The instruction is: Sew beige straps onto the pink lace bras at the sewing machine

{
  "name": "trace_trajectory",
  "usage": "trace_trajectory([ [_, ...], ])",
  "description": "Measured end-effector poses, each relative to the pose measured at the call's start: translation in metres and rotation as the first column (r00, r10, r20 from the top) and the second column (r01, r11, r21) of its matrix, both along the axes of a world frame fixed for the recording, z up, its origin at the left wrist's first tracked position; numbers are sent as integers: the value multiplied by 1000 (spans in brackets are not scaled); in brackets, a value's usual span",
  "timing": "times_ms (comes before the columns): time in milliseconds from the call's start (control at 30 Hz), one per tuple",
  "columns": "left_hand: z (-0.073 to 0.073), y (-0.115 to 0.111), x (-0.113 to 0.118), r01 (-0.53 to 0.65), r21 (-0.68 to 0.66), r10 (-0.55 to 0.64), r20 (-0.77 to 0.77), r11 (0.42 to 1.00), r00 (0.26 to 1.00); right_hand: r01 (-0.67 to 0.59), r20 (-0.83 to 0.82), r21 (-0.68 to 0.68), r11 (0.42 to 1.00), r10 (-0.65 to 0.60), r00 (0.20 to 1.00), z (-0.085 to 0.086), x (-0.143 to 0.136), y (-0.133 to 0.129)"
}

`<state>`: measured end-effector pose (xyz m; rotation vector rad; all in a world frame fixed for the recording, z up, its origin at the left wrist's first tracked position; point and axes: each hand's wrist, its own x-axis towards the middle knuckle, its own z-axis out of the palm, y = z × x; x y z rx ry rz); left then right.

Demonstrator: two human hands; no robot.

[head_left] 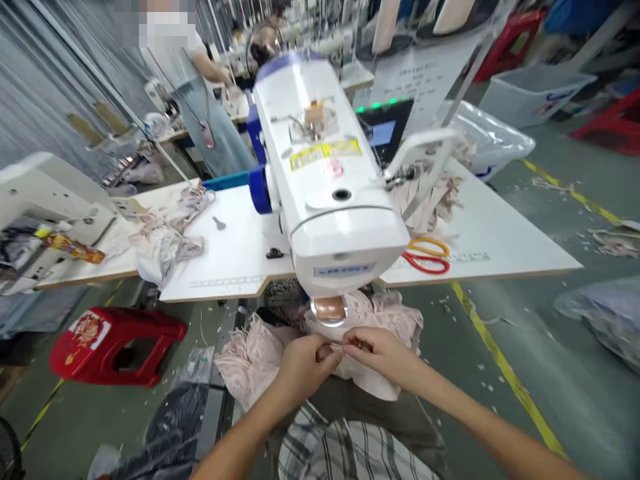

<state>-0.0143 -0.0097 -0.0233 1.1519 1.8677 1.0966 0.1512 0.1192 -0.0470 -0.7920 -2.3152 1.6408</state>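
Observation:
Pale pink lace fabric (377,377) lies bunched below the head of a white sewing machine (345,233) and over my lap. My left hand (306,367) pinches an edge of this fabric, its fingers bent together. Close to its right, my right hand (377,353) pinches the same edge, thumb and fingers closed. The two hands almost touch, just in front of the machine's copper-coloured lower part (330,309). The fingertips partly hide the edge between them.
Scissors with red and orange handles (426,264) lie on the white table (505,247), right of the machine. More fabric (167,243) is on the table's left part. A red stool (115,347) stands at the left. Another person (200,93) stands behind.

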Motion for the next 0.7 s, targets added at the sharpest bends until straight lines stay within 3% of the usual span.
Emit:
trace_trajectory([
  [67,-9,-9,-2,-109,63,109,12,992,994,171,-55,-77,982,-176,983,-14,-5,6],
  [100,-15,-15,1,-147,54,140,124,988,982,274,-80,-138,952,-287,955,-20,-9,5],
  [133,-21,-21,6,-112,-8,109,307,994,945,361,-97,-193,912,-383,918,-25,-13,2],
  [167,-28,-26,13,29,-92,21,500,995,866,424,-110,-225,877,-456,883,-27,-18,-3],
  [233,-41,-32,27,214,-130,-64,698,968,713,490,-147,-216,844,-525,839,-29,-29,-20],
  [267,-46,-31,34,209,-103,-57,765,972,641,496,-171,-194,846,-527,832,-28,-34,-30],
  [333,-53,-25,43,-6,-16,16,862,1000,506,502,-217,-138,854,-520,826,-26,-41,-48],
  [400,-56,-15,48,-270,16,89,925,963,370,507,-247,-79,858,-510,824,-27,-45,-62],
  [433,-57,-11,49,-360,5,127,932,933,341,510,-258,-56,859,-506,823,-28,-46,-67],
  [500,-57,-7,48,-453,-37,213,914,891,345,520,-274,-46,853,-511,814,-32,-46,-75],
  [533,-57,-6,47,-473,-48,255,887,880,385,526,-278,-62,848,-521,807,-34,-45,-77],
  [633,-56,-11,40,-477,-31,345,733,878,586,574,-281,-115,811,-581,764,-38,-40,-81],
  [700,-56,-15,35,-450,-33,362,646,893,672,600,-277,-121,791,-607,744,-37,-36,-81],
])
